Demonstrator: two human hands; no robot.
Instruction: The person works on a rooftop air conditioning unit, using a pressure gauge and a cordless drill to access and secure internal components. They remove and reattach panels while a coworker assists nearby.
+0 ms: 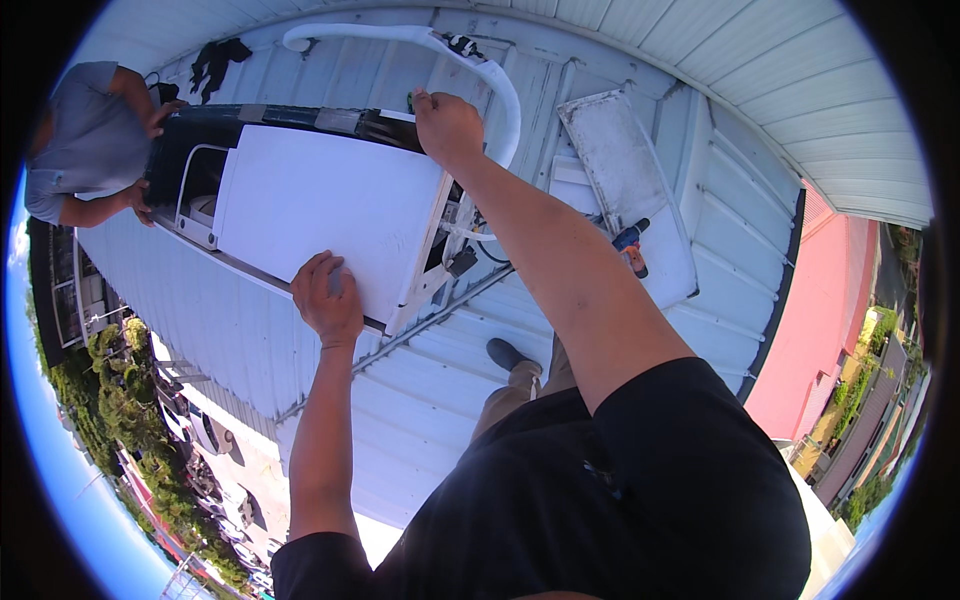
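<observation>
A boxy outdoor air-conditioner unit lies on the roof before me, with a smooth white panel [310, 210] facing up. Fingers bent and apart, my left hand [330, 303] rests on the panel's near edge. At the far right corner my right hand [449, 128] is closed in a fist; a bit of green shows beside its fingers, but what it holds is too hidden to name. Pipes and wiring [455, 238] stick out of the unit's right end. Another person [95, 130] in a grey shirt has both hands at the unit's left end.
A white insulated pipe [512, 100] curves behind the unit. To the right, a cordless drill [630, 240] lies by a dirty white metal panel [630, 145]. Black cloth [217, 66] lies at the back. Beyond the roof's left edge, parked cars [210, 435] show far below.
</observation>
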